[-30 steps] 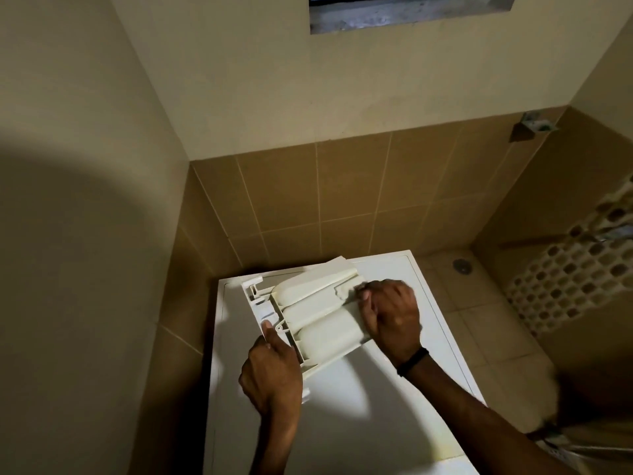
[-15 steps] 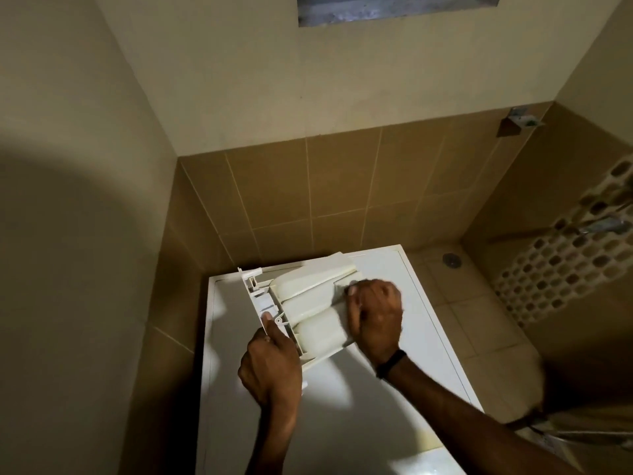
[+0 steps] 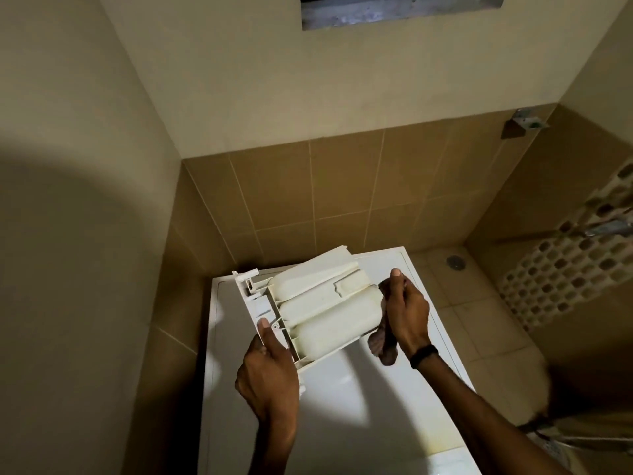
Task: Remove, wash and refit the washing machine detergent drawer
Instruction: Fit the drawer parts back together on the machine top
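Left hand (image 3: 270,375) grips the upturned cream plastic detergent drawer (image 3: 325,303) above the white washing machine (image 3: 342,413); right hand (image 3: 409,313) clutches a dark brown cloth (image 3: 382,349).

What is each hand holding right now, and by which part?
Left hand grips the detergent drawer by its left end, thumb on top. Right hand pinches a dark cloth by its upper part, at the drawer's right end.

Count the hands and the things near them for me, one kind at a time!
hands: 2, left hand and right hand
detergent drawer: 1
brown cloth: 1
washing machine: 1
black wristband: 1
total: 6
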